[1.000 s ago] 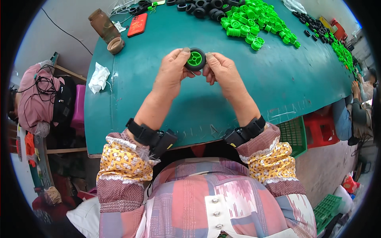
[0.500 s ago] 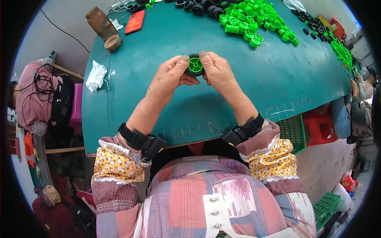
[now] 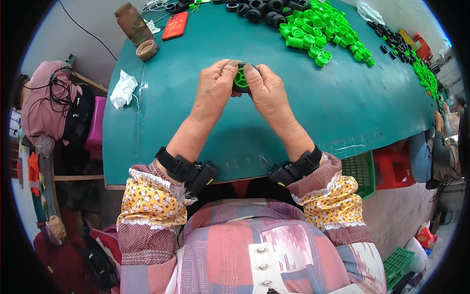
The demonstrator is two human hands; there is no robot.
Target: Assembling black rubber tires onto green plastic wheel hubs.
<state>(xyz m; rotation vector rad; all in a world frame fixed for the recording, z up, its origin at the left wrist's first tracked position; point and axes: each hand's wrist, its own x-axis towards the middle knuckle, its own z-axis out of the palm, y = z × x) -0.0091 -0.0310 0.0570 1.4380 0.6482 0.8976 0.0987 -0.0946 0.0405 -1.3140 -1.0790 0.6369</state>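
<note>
Head view: 1 wheel, a green spoked hub (image 3: 240, 78) inside a black tyre (image 3: 239, 89), is held up over the green table (image 3: 318, 110), between the person's 2 hands. The left hand (image 3: 213, 87) grips the wheel's left side, its thumb near the upper rim. The right hand (image 3: 268, 89) closes on the wheel's right side, its thumb lying across part of the face and hiding some of it. How the fingers sit behind the wheel cannot be told.

Beyond the wheel and to its right lies a heap of loose green hubs (image 3: 323, 30); straight beyond it, loose black tyres (image 3: 264, 11) lie against that heap. Left of the wheel and farther off are a red phone (image 3: 175, 25), a brown jar (image 3: 133, 24) and a round brown lid (image 3: 146, 50). Well left of the wheel, slightly nearer the person, rests a crumpled white tissue (image 3: 123, 89).
</note>
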